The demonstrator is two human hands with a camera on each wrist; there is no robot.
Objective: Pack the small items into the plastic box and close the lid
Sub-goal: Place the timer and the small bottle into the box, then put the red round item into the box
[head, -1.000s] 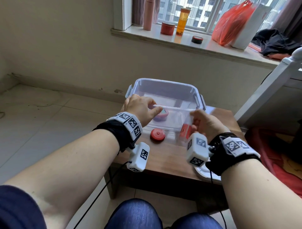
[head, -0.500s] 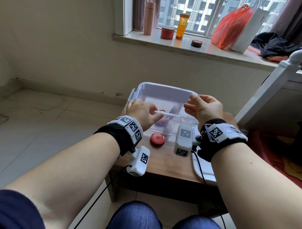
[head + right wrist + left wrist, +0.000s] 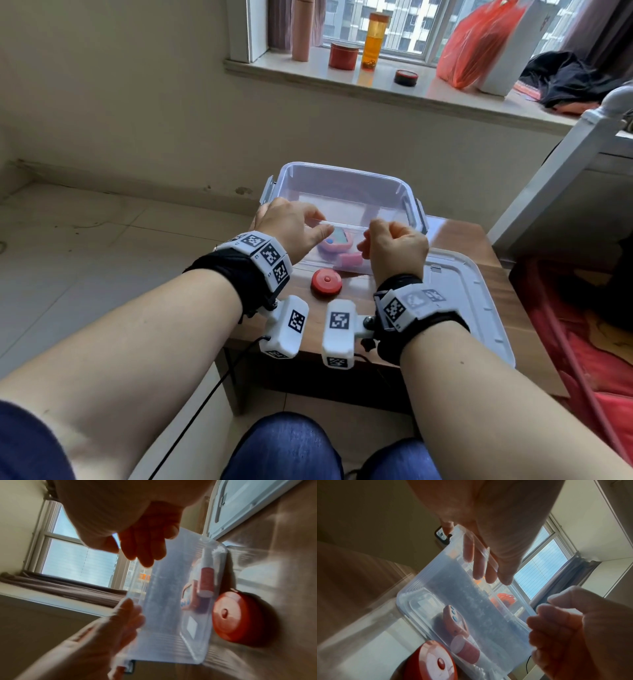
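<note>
A clear plastic box (image 3: pixel 342 168) stands open on a small wooden table (image 3: pixel 459 236). A pink egg-shaped toy (image 3: pixel 337 241) and a pink cylinder (image 3: pixel 349 262) lie inside it. In front of the box a red round disc (image 3: pixel 326 281) rests on the table. My left hand (image 3: pixel 291 226) grips the box's near rim at the left, thumb outside and fingers (image 3: pixel 477 561) behind the clear wall. Over the near rim at the right, my right hand (image 3: pixel 397 246) is curled and holds nothing. The lid (image 3: pixel 472 308) lies flat to the right of the box.
A windowsill (image 3: pixel 308 73) behind the table carries a pink bottle, a red jar (image 3: pixel 343 55), an orange bottle (image 3: pixel 374 40) and a red bag (image 3: pixel 479 41). A white bed frame (image 3: pixel 555 164) stands at the right. Tiled floor lies to the left.
My right hand carried a reddish item from the box's front right corner up over the box and has come back empty. The pink cylinder now lies inside. My left hand kept its grip.
</note>
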